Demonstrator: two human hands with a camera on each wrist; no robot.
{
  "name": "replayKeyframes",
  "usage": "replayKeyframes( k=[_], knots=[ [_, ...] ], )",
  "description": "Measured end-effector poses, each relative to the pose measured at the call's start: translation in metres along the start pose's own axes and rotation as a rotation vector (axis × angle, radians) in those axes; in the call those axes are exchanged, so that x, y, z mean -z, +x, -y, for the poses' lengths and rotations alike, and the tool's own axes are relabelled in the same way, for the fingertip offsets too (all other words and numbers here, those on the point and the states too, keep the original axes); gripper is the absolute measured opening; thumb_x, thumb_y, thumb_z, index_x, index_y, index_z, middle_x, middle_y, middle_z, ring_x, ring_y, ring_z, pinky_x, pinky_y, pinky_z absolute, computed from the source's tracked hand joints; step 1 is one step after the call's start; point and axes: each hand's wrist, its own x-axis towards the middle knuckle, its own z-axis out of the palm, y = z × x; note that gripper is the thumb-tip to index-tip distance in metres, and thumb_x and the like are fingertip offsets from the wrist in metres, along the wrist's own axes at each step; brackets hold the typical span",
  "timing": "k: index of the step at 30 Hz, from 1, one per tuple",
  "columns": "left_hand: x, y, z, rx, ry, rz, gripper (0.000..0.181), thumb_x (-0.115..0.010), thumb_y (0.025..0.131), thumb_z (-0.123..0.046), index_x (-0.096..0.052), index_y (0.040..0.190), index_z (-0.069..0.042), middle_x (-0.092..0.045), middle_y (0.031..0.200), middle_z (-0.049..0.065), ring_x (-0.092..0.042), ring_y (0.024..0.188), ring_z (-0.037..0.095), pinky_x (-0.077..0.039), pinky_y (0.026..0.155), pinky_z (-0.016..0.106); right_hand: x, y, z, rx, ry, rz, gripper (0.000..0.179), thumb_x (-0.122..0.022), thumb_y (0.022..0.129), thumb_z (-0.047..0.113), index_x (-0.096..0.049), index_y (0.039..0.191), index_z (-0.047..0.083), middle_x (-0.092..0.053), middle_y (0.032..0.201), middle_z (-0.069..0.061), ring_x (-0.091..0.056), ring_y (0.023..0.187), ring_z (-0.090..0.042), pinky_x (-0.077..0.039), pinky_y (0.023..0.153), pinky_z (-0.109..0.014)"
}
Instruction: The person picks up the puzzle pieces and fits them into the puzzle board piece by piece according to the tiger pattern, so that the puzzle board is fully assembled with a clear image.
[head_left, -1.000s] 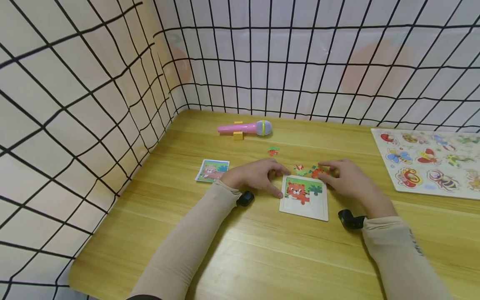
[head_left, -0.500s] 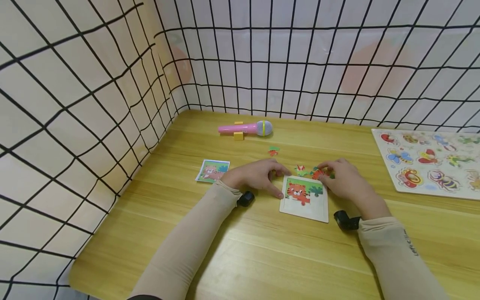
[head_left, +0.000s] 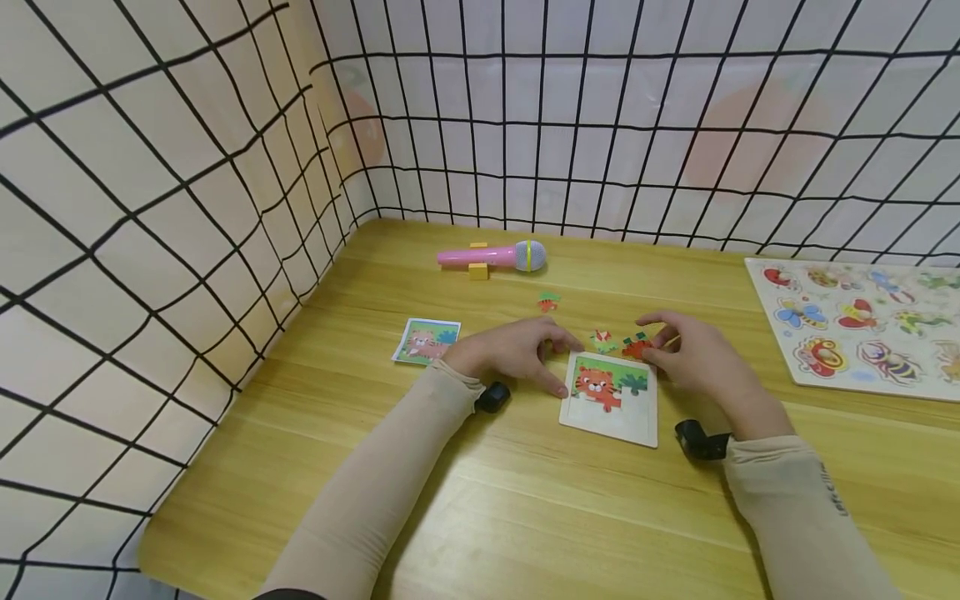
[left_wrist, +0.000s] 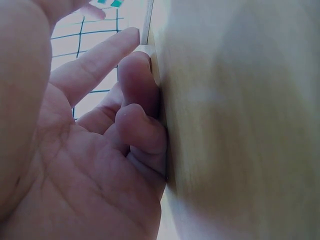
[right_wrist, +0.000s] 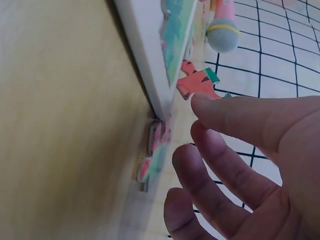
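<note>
My right hand (head_left: 693,362) pinches an orange, black-striped jigsaw piece (right_wrist: 197,84) with green tabs between thumb and forefinger, just past the top right corner of a white puzzle board (head_left: 611,421). On the board, fitted pieces form a tiger's face (head_left: 597,383) and a green bush. My left hand (head_left: 517,350) rests on the table, its thumb and forefinger touching the board's left side and top left corner. In the left wrist view its other fingers (left_wrist: 137,127) bend against the wood. A loose red and green piece (head_left: 602,340) lies behind the board.
Farther back lies another loose piece (head_left: 548,302), with a pink toy microphone (head_left: 487,257) beyond it. The tiger picture card (head_left: 426,342) sits left of my left hand. An insect puzzle board (head_left: 862,325) is at right. Black netting (head_left: 555,125) borders the table.
My right hand dipped in towards the orange piece, then drew back slightly right; its forefinger has lifted and more of the piece shows. The left hand and board have barely moved.
</note>
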Motion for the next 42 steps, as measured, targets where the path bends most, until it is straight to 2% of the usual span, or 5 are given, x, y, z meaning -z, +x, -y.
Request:
replayKeyframes(
  k=[10, 18, 26, 35, 42],
  knots=[
    [0.0, 0.0, 0.001, -0.003, 0.003, -0.001, 0.068, -0.089, 0.079, -0.032, -0.061, 0.139, -0.014, -0.053, 0.117, -0.002, -0.048, 0.098, 0.014, -0.041, 0.087, 0.024, 0.009, -0.003, 0.0, 0.001, -0.025, 0.051, 0.034, -0.065, 0.1, 0.028, -0.064, 0.128, 0.009, -0.064, 0.11, -0.016, -0.059, 0.091, -0.029, -0.047, 0.065, -0.034],
    [0.0, 0.0, 0.001, -0.001, 0.003, 0.004, 0.068, -0.089, 0.079, -0.033, -0.061, 0.139, -0.015, -0.053, 0.117, -0.002, -0.047, 0.099, 0.014, -0.041, 0.088, 0.024, 0.018, -0.008, 0.001, 0.039, -0.001, 0.084, 0.032, -0.069, 0.096, 0.028, -0.068, 0.119, 0.006, -0.068, 0.096, -0.008, -0.059, 0.082, -0.024, -0.045, 0.064, -0.035],
    [0.0, 0.0, 0.002, -0.008, 0.004, -0.002, 0.067, -0.089, 0.079, -0.032, -0.061, 0.138, -0.014, -0.053, 0.116, -0.002, -0.047, 0.097, 0.014, -0.041, 0.086, 0.024, 0.023, -0.013, 0.004, 0.112, 0.041, 0.207, 0.027, -0.078, 0.09, 0.027, -0.071, 0.107, 0.006, -0.071, 0.088, 0.0, -0.058, 0.08, -0.019, -0.045, 0.067, -0.035],
    [0.0, 0.001, 0.003, -0.016, 0.009, -0.001, 0.067, -0.089, 0.079, -0.032, -0.062, 0.138, -0.014, -0.054, 0.115, -0.001, -0.048, 0.098, 0.014, -0.041, 0.086, 0.024, 0.021, -0.015, 0.004, 0.118, 0.157, 0.389, 0.026, -0.078, 0.09, 0.021, -0.068, 0.105, 0.004, -0.073, 0.087, -0.002, -0.059, 0.071, -0.019, -0.047, 0.059, -0.03],
    [-0.001, 0.002, 0.003, -0.024, 0.024, -0.001, 0.067, -0.089, 0.079, -0.033, -0.062, 0.138, -0.014, -0.054, 0.115, -0.002, -0.047, 0.099, 0.013, -0.041, 0.087, 0.024, 0.018, -0.015, 0.004, 0.108, 0.167, 0.424, 0.023, -0.079, 0.088, 0.017, -0.067, 0.102, 0.002, -0.071, 0.082, -0.003, -0.058, 0.067, -0.019, -0.048, 0.057, -0.03]
  ],
)
